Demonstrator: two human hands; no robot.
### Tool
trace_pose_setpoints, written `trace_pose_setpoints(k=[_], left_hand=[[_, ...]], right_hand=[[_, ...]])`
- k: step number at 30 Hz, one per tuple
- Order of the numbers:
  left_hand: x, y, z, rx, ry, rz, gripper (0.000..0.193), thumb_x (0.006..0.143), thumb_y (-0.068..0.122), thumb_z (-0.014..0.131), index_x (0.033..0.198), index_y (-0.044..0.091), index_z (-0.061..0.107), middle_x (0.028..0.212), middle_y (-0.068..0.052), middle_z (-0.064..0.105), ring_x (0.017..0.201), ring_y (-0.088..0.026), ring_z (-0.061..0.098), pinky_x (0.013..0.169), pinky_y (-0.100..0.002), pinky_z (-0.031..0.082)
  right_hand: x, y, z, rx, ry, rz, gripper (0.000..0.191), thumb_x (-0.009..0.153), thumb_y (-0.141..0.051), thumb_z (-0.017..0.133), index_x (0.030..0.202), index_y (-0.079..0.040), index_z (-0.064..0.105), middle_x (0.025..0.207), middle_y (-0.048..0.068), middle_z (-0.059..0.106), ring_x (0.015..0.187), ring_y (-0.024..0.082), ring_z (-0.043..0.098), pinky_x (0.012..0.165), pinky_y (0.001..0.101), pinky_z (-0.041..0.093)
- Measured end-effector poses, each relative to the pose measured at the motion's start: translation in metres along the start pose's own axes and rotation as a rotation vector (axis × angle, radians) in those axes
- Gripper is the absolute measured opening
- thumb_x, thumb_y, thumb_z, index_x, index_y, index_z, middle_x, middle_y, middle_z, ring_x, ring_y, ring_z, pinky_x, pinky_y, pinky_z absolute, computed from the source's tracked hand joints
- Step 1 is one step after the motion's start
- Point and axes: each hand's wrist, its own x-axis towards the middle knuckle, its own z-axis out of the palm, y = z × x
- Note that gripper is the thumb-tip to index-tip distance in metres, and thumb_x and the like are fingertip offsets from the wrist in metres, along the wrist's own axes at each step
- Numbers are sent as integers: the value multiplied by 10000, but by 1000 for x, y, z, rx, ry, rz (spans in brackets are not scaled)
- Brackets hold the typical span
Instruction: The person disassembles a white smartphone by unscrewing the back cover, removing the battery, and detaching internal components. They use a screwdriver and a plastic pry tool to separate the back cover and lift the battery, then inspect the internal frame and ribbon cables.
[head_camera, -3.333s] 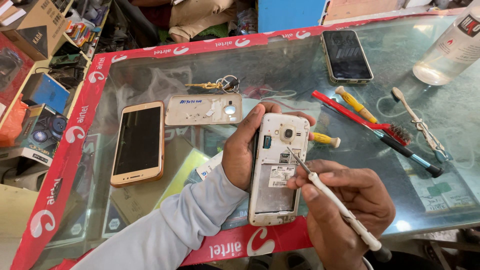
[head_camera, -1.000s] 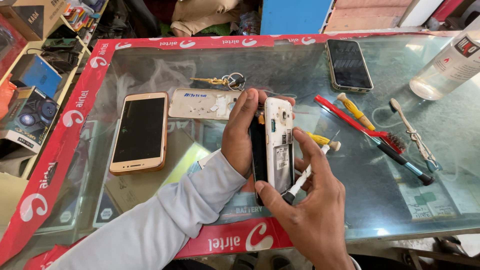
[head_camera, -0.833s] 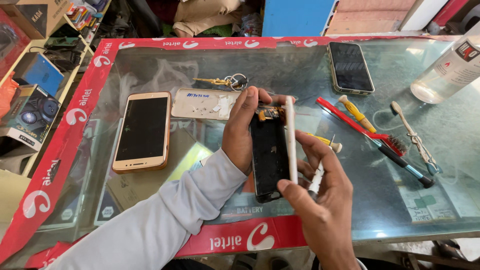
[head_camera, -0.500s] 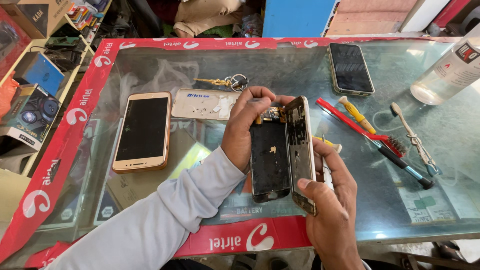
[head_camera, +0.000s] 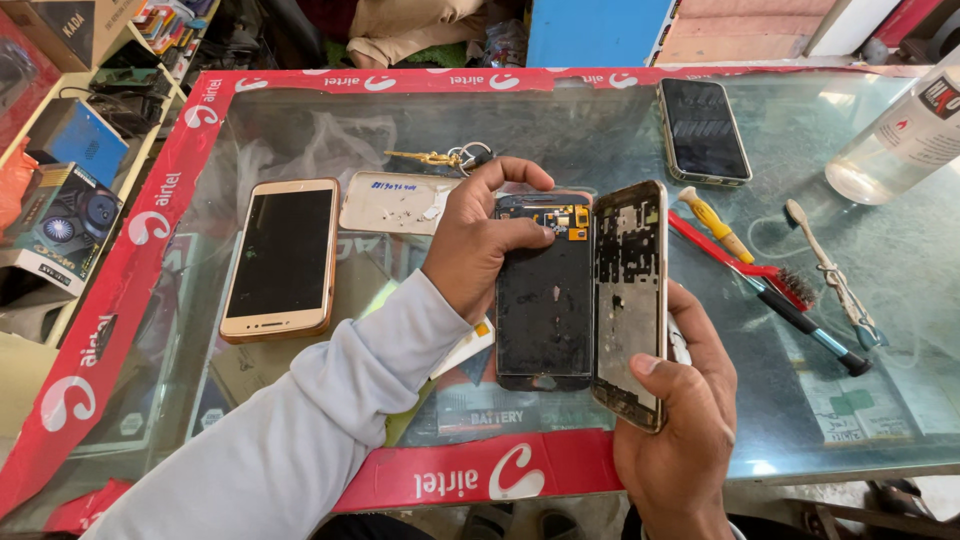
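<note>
Gripping upright screen panel (head_camera: 545, 300) in left hand (head_camera: 470, 245), right hand (head_camera: 675, 430) clasping metal frame (head_camera: 630, 300), probably lengthwise.

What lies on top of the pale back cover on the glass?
On the pale phone back cover lie several tiny pale bits, probably screws; the left hand covers its right end, so anything there is hidden.

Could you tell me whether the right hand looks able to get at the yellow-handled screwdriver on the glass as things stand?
Probably not freely: the right hand is holding the phone frame, though the yellow-handled screwdriver lies uncovered on the glass top just beyond it.
</note>
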Motion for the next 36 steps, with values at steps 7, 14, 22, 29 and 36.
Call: trace_pose_setpoints(k=[7,14,22,29,36], left_hand=[[5,7,-13,383,-114,52,506,640,-59,833,1081,65,618,1038,-18,657,934,-100,657,871,-261,574],[8,11,-18,382,-92,78,450,713,-49,846,1099,56,640,1047,-20,674,954,-90,669,891,-248,571],[12,10,-22,398,9,101,195,888,167,737,1022,29,705,964,-30,710,838,-65,646,746,-217,546],[15,8,-25,476,104,211,217,902,190,755,885,-24,788,776,-24,723,686,-46,606,627,-209,496],[14,10,-23,489,156,261,202,875,174,795,887,-26,819,716,-19,718,610,-30,581,544,-209,468]], right_hand=[[0,-1,-1,24,-11,-17,671,796,-91,448,1418,162,438,1253,288,635,1128,317,677,1034,427,539],[0,-1,-2,31,-35,-25,665,815,-91,456,1427,168,434,1265,286,630,1133,317,671,1043,426,534],[1,-5,2,-37,-30,12,657,804,-122,441,1408,135,439,1228,311,631,1082,344,678,939,450,567],[1,-7,7,-94,0,20,670,787,-153,433,1400,118,436,1263,298,622,1133,353,672,925,482,575],[1,-9,11,-152,16,17,674,795,-168,429,1408,113,432,1316,305,618,1156,367,664,935,484,566]])
